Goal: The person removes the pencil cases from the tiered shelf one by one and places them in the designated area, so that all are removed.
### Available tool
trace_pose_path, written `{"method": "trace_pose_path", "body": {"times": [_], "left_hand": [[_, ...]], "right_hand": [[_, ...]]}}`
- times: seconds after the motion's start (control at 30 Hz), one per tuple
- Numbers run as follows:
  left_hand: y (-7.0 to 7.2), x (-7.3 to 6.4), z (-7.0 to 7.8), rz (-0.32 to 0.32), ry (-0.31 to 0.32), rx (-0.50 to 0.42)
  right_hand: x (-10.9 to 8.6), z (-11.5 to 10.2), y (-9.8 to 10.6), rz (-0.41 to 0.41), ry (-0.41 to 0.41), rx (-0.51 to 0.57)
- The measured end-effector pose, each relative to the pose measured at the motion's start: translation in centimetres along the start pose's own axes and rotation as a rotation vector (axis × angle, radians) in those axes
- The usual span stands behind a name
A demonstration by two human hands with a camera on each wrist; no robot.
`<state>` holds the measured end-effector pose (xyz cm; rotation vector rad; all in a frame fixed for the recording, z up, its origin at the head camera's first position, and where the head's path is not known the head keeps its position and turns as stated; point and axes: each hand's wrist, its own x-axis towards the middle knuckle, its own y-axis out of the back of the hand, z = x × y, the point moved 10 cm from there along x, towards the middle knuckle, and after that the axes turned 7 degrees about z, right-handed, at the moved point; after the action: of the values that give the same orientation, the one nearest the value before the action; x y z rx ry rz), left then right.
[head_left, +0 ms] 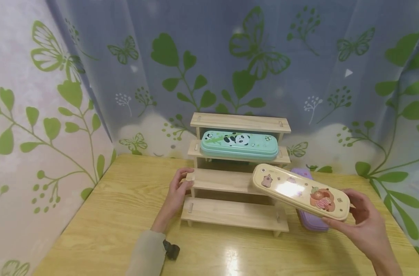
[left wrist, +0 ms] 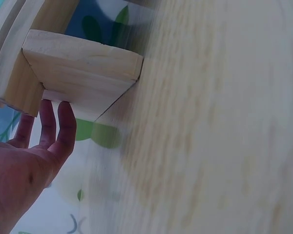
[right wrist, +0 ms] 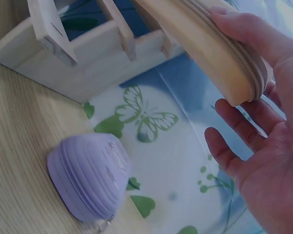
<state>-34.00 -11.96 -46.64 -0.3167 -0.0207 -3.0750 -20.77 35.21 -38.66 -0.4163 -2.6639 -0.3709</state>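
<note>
A stepped wooden shelf point(head_left: 235, 214) stands on the table, and my left hand point(head_left: 177, 188) holds the left end of one of its middle steps. In the left wrist view, fingers point(left wrist: 49, 122) reach against the wood near the step's end. My right hand point(head_left: 366, 222) grips the right end of a cream pencil case point(head_left: 282, 188) with cartoon pictures and a zipper edge. Its far end is raised over the right side of the steps. A mint-green panda pencil case point(head_left: 238, 143) lies on the step below the top one.
A purple pencil case point(right wrist: 90, 175) rests on the wooden table point(head_left: 126, 214) right of the shelf, partly hidden behind the cream case in the head view. A curtain point(head_left: 209, 57) printed with butterflies and leaves hangs behind. A black strap point(head_left: 171, 250) is at the left wrist.
</note>
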Motion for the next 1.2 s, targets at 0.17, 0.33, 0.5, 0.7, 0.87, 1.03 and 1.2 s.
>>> {"method": "trace_pose_path", "body": {"times": [0.17, 0.33, 0.5, 0.7, 0.87, 1.03, 1.2], "left_hand": [[-0.1, 0.1, 0.0, 0.0, -0.005, 0.022], [0.0, 0.1, 0.1, 0.006, -0.003, 0.02], [0.0, 0.1, 0.1, 0.004, 0.008, 0.017], [-0.1, 0.1, -0.2, -0.003, 0.018, 0.008], [0.0, 0.1, -0.2, -0.001, 0.02, 0.005], [-0.1, 0.1, -0.3, -0.009, 0.025, 0.003], [-0.1, 0.1, -0.3, -0.01, 0.024, -0.009]], "right_hand": [[-0.1, -0.3, 1.8, 0.048, 0.013, 0.082], [-0.3, -0.1, 3.1, 0.085, -0.003, 0.055], [-0.5, 0.3, 4.2, 0.123, -0.034, 0.138], [-0.7, 0.3, 5.8, 0.176, -0.019, 0.189], [-0.8, 0.2, 6.6, 0.206, -0.01, 0.258], [-0.8, 0.2, 7.4, 0.233, 0.019, 0.349], [-0.7, 0.6, 8.5, 0.354, -0.008, 0.307]]}}
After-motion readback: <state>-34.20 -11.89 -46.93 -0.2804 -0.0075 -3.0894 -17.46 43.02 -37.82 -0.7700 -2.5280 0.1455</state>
